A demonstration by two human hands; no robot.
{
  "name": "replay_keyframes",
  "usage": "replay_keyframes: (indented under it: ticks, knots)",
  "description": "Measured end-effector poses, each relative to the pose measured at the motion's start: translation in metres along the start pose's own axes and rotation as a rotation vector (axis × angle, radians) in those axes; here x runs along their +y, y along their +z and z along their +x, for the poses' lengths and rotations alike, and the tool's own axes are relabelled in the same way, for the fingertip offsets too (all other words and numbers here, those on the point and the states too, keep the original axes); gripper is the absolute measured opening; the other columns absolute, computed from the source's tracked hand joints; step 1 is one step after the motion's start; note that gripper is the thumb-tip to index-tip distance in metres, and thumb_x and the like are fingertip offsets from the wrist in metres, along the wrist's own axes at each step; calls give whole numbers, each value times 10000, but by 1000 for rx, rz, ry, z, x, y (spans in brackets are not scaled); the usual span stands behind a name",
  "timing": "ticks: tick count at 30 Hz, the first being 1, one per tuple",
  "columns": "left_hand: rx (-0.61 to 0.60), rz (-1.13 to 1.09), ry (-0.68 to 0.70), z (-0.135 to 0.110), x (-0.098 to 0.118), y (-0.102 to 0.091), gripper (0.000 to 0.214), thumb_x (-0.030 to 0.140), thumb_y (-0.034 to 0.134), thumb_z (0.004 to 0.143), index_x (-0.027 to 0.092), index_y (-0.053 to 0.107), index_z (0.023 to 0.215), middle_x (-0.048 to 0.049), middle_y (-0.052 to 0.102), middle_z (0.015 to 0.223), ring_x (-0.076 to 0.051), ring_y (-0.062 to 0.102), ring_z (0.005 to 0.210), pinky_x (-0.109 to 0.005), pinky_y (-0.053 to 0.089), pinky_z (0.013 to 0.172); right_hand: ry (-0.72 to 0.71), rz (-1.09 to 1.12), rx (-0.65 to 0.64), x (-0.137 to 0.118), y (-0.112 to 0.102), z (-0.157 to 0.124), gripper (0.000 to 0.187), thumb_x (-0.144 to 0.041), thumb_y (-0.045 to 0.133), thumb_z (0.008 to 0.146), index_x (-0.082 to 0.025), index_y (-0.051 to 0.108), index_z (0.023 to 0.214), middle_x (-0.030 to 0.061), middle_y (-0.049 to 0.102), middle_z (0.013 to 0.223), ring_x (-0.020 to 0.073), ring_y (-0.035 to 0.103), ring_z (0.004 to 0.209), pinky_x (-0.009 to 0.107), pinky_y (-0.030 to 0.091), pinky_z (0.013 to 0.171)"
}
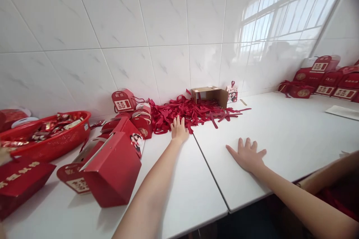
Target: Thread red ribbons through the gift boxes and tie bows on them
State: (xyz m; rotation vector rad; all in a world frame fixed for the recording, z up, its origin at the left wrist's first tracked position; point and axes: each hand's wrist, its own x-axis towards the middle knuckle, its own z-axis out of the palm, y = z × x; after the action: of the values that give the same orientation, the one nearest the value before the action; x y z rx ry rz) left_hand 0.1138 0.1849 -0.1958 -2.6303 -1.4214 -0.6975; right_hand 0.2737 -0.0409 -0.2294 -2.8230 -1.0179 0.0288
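My left hand (pixel 179 130) reaches forward with its fingers stretched out and apart, at the near edge of a pile of red ribbons (pixel 171 114). Its fingertips meet the ribbons, but I see none gripped. Palm down on the white table (pixel 280 127), my right hand (pixel 249 156) has its fingers spread and holds nothing. Left of my left arm stand red gift boxes, the closest a large red box (pixel 114 170). Behind the ribbons an open cardboard box (pixel 209 91) lies on its side, with ribbons spilling at its mouth.
A red plastic basket (pixel 56 143) of wrapped sweets stands at the left. Part of another person's hand (pixel 4 155) shows beside a dark red box (pixel 25 181). More red boxes (pixel 328 78) line the far right. Another person's arm (pixel 328 173) rests at the table's right edge.
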Motion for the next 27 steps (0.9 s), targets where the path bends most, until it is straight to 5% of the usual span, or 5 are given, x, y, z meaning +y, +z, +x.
replay_keyframes:
  ticks: [4, 9, 16, 21, 27]
  knots:
    - [-24, -28, -9, 24, 9, 16, 678, 174, 536, 773, 168, 330, 1419, -139, 148, 1555, -326, 146, 1416, -495, 242, 1105, 39, -13, -3, -9, 4, 11, 891, -714, 167, 820, -96, 263, 1455, 239, 194, 1512, 449, 119, 1377, 658, 124, 1005]
    - [-126, -47, 39, 33, 18, 26, 637, 142, 531, 713, 237, 462, 1339, -73, 98, 1572, -348, 61, 1427, -564, 170, 1110, 47, 10, -26, -14, 0, 16, 889, -744, 161, 806, -174, 174, 1488, 203, 149, 1536, 437, 78, 1393, 671, 104, 1021]
    - [-219, -67, 60, 37, 14, 31, 454, 225, 415, 811, 196, 572, 1236, -110, 346, 1491, -348, 121, 1419, -620, 178, 1080, -504, 117, -59, -14, -14, 24, 545, -380, 191, 942, -315, 164, 1482, -30, 75, 1571, 251, -17, 1438, 516, 29, 1135]
    - [-234, -86, 57, 39, 15, 34, 477, 220, 353, 846, 175, 530, 1286, -125, 428, 1439, -327, 168, 1412, -609, 159, 1089, -473, 161, -105, -38, -18, 71, 609, -282, 293, 892, -243, 171, 1488, -20, 56, 1572, 257, -18, 1437, 518, 4, 1135]
    - [-166, -48, 72, 34, 18, 31, 433, 204, 386, 827, 135, 589, 1203, -141, 331, 1493, -314, 104, 1427, -568, 155, 1105, -418, 178, -121, -60, -9, 127, 587, -383, 232, 919, -188, 229, 1472, 46, 222, 1540, 275, 122, 1420, 586, 69, 1102]
